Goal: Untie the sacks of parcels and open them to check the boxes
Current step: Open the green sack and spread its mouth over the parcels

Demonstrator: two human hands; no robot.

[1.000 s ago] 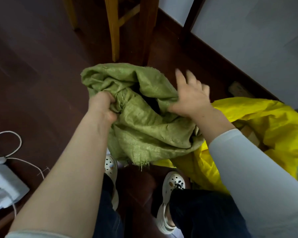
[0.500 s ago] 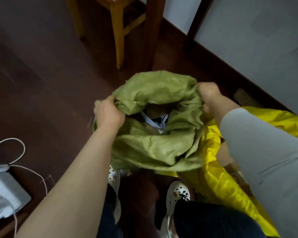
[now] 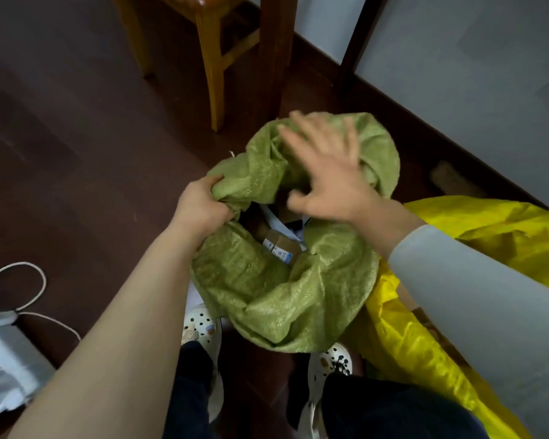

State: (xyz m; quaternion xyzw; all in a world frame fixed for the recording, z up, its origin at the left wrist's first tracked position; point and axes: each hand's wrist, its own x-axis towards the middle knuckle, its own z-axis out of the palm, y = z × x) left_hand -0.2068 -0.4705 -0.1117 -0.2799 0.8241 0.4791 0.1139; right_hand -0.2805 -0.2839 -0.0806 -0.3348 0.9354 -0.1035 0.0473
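Pretty dim indoor light, soft shadows, no glare. Right hand (image 3: 325,172) smeared w/ motion blur, fingers ghosted. Wide-angle bends the edges; white stuff lower left of frame is soft/blurry.

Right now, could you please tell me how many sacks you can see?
2. The green sack stands in front of the feet, its mouth held open by the left hand; the yellow sack lies to its right. Others may be out of view.
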